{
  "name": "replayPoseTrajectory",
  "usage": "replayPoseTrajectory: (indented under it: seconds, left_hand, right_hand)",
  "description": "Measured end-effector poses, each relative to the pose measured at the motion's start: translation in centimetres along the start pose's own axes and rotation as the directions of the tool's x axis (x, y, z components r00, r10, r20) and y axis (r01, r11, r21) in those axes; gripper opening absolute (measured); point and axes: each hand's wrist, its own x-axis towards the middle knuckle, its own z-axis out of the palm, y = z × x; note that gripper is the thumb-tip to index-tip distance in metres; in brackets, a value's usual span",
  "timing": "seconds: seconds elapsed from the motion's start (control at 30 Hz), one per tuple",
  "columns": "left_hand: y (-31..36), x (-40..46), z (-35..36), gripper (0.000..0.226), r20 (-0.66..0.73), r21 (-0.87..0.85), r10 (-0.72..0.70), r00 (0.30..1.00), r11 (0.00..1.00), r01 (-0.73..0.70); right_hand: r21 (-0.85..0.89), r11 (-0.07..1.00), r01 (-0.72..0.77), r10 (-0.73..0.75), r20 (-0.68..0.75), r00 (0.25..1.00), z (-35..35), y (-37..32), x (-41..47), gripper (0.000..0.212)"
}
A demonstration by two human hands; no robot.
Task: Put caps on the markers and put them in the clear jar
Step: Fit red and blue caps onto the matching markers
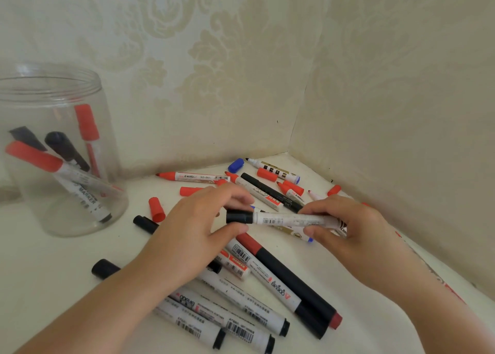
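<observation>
I hold a white marker level above the pile. My right hand grips its barrel. My left hand pinches the black cap seated on the marker's left end. The clear jar stands upright at the far left, apart from both hands, with several capped red and black markers leaning inside. Under and around my hands, loose markers lie scattered on the white surface, some uncapped with red tips showing. Loose red caps, a blue cap and black caps lie among them.
The white surface sits in a corner of two cream patterned walls, close behind and to the right of the pile. More uncapped markers lie near the back wall.
</observation>
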Motion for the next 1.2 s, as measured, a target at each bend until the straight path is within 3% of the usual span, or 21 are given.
replayPoseTrajectory:
  seconds: [0.1,0.23,0.37,0.53,0.73,0.9,1.0,1.13,1.2]
  left_hand:
    - [0.3,0.0,-0.1,0.027,0.044,-0.002,0.013,0.999,1.0,-0.013]
    - [0.4,-0.1,0.4,0.032,0.132,0.028,-0.036,0.991,0.999,0.033]
    - [0.1,0.1,-0.1,0.05,0.1,0.024,-0.028,0.995,0.999,0.026]
    - [1.6,-0.4,0.0,0.058,0.279,0.06,-0.019,0.96,0.998,0.003]
    - [2.4,-0.5,-0.2,0.069,0.266,0.133,-0.023,0.964,0.991,-0.013]
    - [2.6,-0.3,-0.2,0.039,0.285,0.198,-0.012,0.958,0.979,-0.046]
    - [2.3,-0.4,-0.1,0.036,0.259,0.203,0.012,0.966,0.977,-0.067]
    - [1.1,-0.2,0.5,0.028,0.278,0.152,-0.051,0.959,0.988,0.008]
    - [0.4,0.0,0.7,0.021,0.223,0.123,-0.071,0.972,0.991,0.044]
  right_hand:
    - [0.081,0.997,0.0,-0.003,0.044,0.999,-0.2,0.0,0.0,0.025]
    - [0.115,0.993,0.017,-0.028,0.091,0.995,-0.3,-0.3,0.0,0.009]
    - [0.185,0.982,0.022,-0.035,0.07,0.997,-0.6,-0.7,-0.1,0.019]
    - [0.276,0.959,-0.067,0.035,0.12,0.992,-1.0,-0.5,-0.4,0.023]
    - [0.386,0.91,-0.152,0.072,0.213,0.974,-0.8,0.0,-0.1,0.028]
    - [0.467,0.848,-0.251,0.111,0.306,0.946,-0.9,-0.6,0.1,0.025]
    - [0.452,0.841,-0.299,0.155,0.329,0.932,-0.8,-0.8,0.0,0.026]
    - [0.332,0.879,-0.342,0.26,0.267,0.928,0.4,-1.3,0.1,0.023]
    - [0.275,0.909,-0.313,0.266,0.196,0.944,1.0,-1.4,0.1,0.017]
